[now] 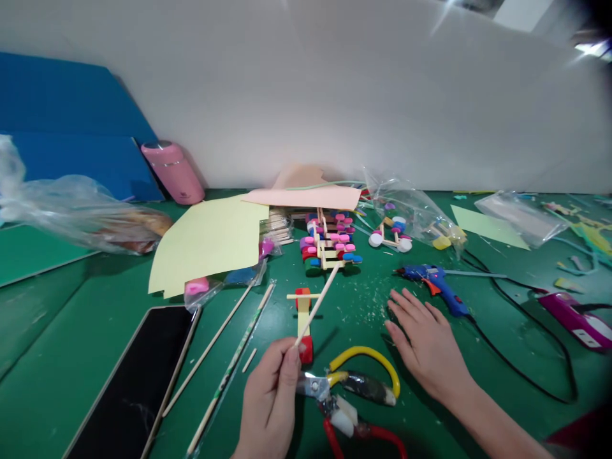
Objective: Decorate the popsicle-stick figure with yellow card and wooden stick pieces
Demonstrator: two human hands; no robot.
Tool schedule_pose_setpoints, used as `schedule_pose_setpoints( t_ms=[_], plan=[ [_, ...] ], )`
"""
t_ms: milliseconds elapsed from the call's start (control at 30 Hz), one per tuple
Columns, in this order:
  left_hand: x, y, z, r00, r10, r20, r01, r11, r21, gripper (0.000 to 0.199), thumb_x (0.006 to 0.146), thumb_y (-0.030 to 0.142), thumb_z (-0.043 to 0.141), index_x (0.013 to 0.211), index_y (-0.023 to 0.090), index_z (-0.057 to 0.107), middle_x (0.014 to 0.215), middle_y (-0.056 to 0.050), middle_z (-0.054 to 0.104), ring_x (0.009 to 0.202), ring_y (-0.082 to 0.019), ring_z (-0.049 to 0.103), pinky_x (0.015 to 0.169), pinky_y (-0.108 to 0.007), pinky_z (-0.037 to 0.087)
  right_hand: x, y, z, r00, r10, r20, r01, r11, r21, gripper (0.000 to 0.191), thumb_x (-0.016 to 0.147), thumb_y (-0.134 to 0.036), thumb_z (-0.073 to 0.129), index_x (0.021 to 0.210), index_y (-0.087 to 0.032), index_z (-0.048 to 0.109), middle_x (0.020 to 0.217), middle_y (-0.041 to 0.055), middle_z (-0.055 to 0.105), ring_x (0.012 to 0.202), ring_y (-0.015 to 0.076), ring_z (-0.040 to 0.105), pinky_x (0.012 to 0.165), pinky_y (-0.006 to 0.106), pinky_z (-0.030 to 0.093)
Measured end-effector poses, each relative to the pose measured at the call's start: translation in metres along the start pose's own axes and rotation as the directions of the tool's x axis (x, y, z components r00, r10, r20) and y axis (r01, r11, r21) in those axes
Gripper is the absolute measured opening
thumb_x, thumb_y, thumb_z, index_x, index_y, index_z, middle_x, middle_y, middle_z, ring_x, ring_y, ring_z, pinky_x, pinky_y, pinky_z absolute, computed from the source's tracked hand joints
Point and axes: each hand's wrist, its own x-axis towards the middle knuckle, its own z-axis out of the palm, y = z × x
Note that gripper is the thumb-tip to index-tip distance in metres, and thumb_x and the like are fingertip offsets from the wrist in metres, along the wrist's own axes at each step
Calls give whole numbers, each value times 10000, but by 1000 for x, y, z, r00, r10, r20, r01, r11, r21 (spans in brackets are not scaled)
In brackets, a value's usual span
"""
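Note:
My left hand [272, 395] pinches a thin wooden stick [321, 298] between thumb and fingers, its far end pointing up and away. Beneath the stick lies a small piece of craft work [303, 315], a pale strip with red ends and a short crosswise stick. Palm down with fingers stretched, my right hand [425, 338] rests on the green table, holding nothing. Near its fingertips is a blue glue gun [435, 284]. Between my hands lie yellow-handled scissors [363, 376] and a red-handled tool [349, 421], partly cut off by the frame. Several assembled stick-and-foam pieces [329, 242] stand in a row farther back.
A phone [134, 382], a loose stick [208, 350] and wrapped chopsticks [234, 363] lie left. Behind are yellow paper [210, 242], pink paper [306, 196], a pink bottle [174, 172] and a small wheeled piece [392, 236]. The glue gun's cord loops to a purple power strip [576, 319].

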Motion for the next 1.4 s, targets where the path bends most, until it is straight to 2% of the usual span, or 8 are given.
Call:
schedule_pose_setpoints(
  t_ms=[300, 600, 767, 833, 967, 1167, 1233, 1400],
  plan=[
    [0, 2, 3, 998, 56, -20, -55, 998, 41, 225, 794, 374, 512, 792, 169, 604, 631, -13, 564, 540, -136, 496, 501, -216, 396, 55, -32, 6, 896, -429, 118, 409, 898, 162, 469, 879, -383, 348, 1333, -268, 327, 1411, -25, 320, 1301, 192, 245, 1030, 408, 259],
    [-5, 1, 2, 991, 126, 43, -131, 985, 114, 159, 828, 294, 466, 831, 198, 593, 649, 3, 561, 543, -132, 495, 518, -216, 410, -46, 22, 21, 995, -41, 88, 45, 998, -42, 587, 873, -415, 331, 1374, -128, 223, 1438, 97, 240, 1315, 233, 199, 1003, 458, 288],
    [-6, 0, 1, 994, 83, -65, -80, 996, 50, 165, 825, 330, 478, 834, 198, 578, 616, 12, 533, 549, -131, 469, 492, -206, 388, -89, 49, 8, 961, 203, -186, -235, 958, -165, 399, 848, -391, 335, 970, -171, 644, 1180, 125, 582, 1201, 342, 388, 894, 583, 303],
    [-6, -1, 0, 993, 86, -86, -83, 996, 38, 162, 825, 326, 482, 846, 198, 577, 616, 14, 530, 552, -129, 468, 492, -204, 388, -72, 39, 1, 971, 124, -206, -148, 984, -104, 320, 848, -339, 377, 876, -210, 669, 1152, 83, 606, 1211, 305, 386, 939, 544, 282],
    [-3, -9, -4, 981, 172, -85, -167, 984, 63, 165, 830, 309, 473, 857, 189, 583, 663, -1, 550, 580, -132, 491, 499, -206, 410, -3, -3, 1, 973, -226, -51, 229, 972, 52, 400, 882, -289, 355, 1252, -177, 460, 1347, 46, 430, 1282, 225, 285, 991, 432, 288],
    [2, -7, -3, 956, 271, -113, -250, 953, 172, 158, 822, 285, 473, 809, 181, 591, 665, 0, 574, 541, -119, 501, 484, -198, 422, 48, -41, 2, 765, -617, 186, 566, 781, 266, 456, 904, -363, 274, 1348, -264, 294, 1434, -47, 257, 1325, 203, 159, 1040, 448, 200],
    [2, -3, 0, 957, 266, -114, -246, 955, 166, 162, 819, 287, 471, 798, 180, 590, 657, 1, 580, 543, -122, 512, 497, -201, 433, 48, -42, 2, 769, -604, 212, 553, 793, 255, 499, 889, -439, 272, 1359, -273, 261, 1440, -55, 231, 1326, 185, 158, 1049, 435, 195],
    [0, -1, 2, 970, 233, -65, -218, 959, 183, 146, 815, 270, 472, 795, 185, 589, 610, 18, 563, 521, -115, 500, 479, -191, 414, 41, -24, 11, 933, -314, 177, 298, 948, 112, 672, 844, -553, 275, 1383, -157, 206, 1454, 71, 188, 1324, 244, 159, 1043, 492, 172]
  ],
)
